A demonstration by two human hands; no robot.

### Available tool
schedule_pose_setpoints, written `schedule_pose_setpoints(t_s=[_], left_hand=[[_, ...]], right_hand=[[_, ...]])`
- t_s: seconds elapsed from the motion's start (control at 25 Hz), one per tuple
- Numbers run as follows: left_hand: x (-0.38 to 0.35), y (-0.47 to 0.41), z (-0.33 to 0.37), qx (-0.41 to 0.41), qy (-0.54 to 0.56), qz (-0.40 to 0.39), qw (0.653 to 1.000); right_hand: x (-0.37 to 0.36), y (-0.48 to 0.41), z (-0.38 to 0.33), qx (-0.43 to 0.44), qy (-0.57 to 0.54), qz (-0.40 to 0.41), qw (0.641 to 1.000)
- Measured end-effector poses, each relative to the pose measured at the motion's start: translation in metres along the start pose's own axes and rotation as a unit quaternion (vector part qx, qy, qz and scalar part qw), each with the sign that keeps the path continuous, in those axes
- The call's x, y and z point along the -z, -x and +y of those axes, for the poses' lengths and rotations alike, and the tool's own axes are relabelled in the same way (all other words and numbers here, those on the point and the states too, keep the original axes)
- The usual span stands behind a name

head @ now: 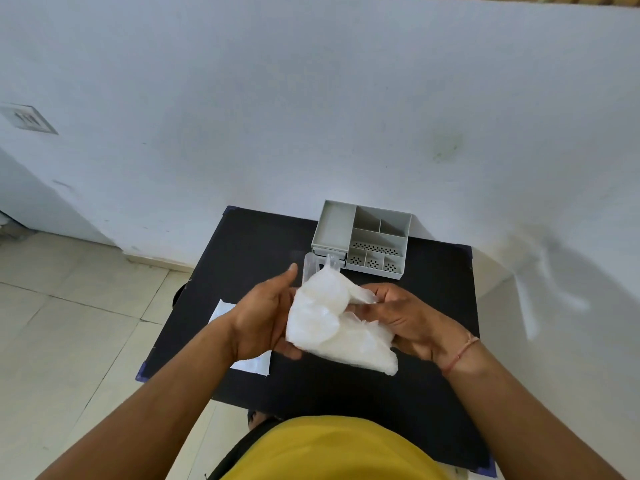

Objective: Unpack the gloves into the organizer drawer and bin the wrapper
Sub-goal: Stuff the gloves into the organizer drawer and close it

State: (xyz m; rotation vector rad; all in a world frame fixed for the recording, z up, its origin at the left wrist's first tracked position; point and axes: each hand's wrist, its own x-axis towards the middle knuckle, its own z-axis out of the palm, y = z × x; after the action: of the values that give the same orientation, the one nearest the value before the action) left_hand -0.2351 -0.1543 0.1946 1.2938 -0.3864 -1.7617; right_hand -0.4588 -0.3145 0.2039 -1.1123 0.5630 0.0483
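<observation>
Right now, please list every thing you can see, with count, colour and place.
table: one, black, against the wall.
organizer: one, grey, far side of the table.
clear drawer: one, transparent, in front of the organizer, partly hidden.
gloves: a bundle, translucent white, held above the table.
wrapper: one, white, flat on the table's left part, under the left wrist.
wall: white.
floor: pale tiles, left.
left hand: holds the bundle.
right hand: holds the bundle.
</observation>
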Motion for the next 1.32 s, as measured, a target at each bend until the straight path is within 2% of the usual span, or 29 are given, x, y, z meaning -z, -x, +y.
schedule_pose_setpoints(t_s=[0.12,0.24,0.32,0.44,0.52,0.6,0.72,0.8,0.92,1.08,1.16,1.24,1.32], left_hand=[[-0.002,-0.002,0.004,0.026,-0.035,0.037,0.998],[0.002,-0.002,0.009,0.025,-0.092,0.039,0.995],[0.008,-0.002,0.009,0.016,-0.09,0.051,0.994],[0.018,-0.001,0.013,-0.019,-0.054,0.077,0.995],[0.024,0.001,0.02,-0.044,-0.028,0.082,0.995],[0.03,0.001,0.026,-0.068,-0.01,0.078,0.995],[0.04,0.001,0.033,-0.091,0.004,0.07,0.993],[0.044,-0.001,0.035,-0.099,-0.007,0.069,0.993],[0.049,-0.004,0.035,-0.102,-0.049,0.06,0.992],[0.057,-0.01,0.037,-0.089,-0.044,0.042,0.994],[0.061,-0.013,0.04,-0.077,-0.007,0.033,0.996],[0.065,-0.016,0.043,-0.063,0.025,0.023,0.997],[0.069,-0.02,0.046,-0.056,0.044,0.011,0.997]], right_hand=[[-0.01,-0.013,0.003,-0.008,0.079,0.013,0.997],[-0.021,-0.022,0.003,-0.017,0.079,0.034,0.996],[-0.026,-0.026,0.0,-0.019,0.061,0.036,0.997],[-0.025,-0.025,-0.003,0.002,-0.057,0.077,0.995],[-0.018,-0.022,0.0,0.0,-0.195,0.135,0.971],[-0.02,-0.018,0.009,-0.023,-0.271,0.149,0.951],[-0.041,-0.021,0.022,-0.064,-0.248,0.128,0.958],[-0.055,-0.026,0.018,-0.055,-0.249,0.126,0.959],[-0.069,-0.037,-0.002,-0.037,-0.238,0.172,0.955],[-0.068,-0.038,-0.01,0.005,-0.096,0.252,0.963],[-0.062,-0.026,-0.004,0.049,-0.126,0.227,0.964],[-0.059,-0.013,0.007,0.112,-0.186,0.155,0.964],[-0.057,-0.005,0.015,0.131,-0.155,0.124,0.971]])
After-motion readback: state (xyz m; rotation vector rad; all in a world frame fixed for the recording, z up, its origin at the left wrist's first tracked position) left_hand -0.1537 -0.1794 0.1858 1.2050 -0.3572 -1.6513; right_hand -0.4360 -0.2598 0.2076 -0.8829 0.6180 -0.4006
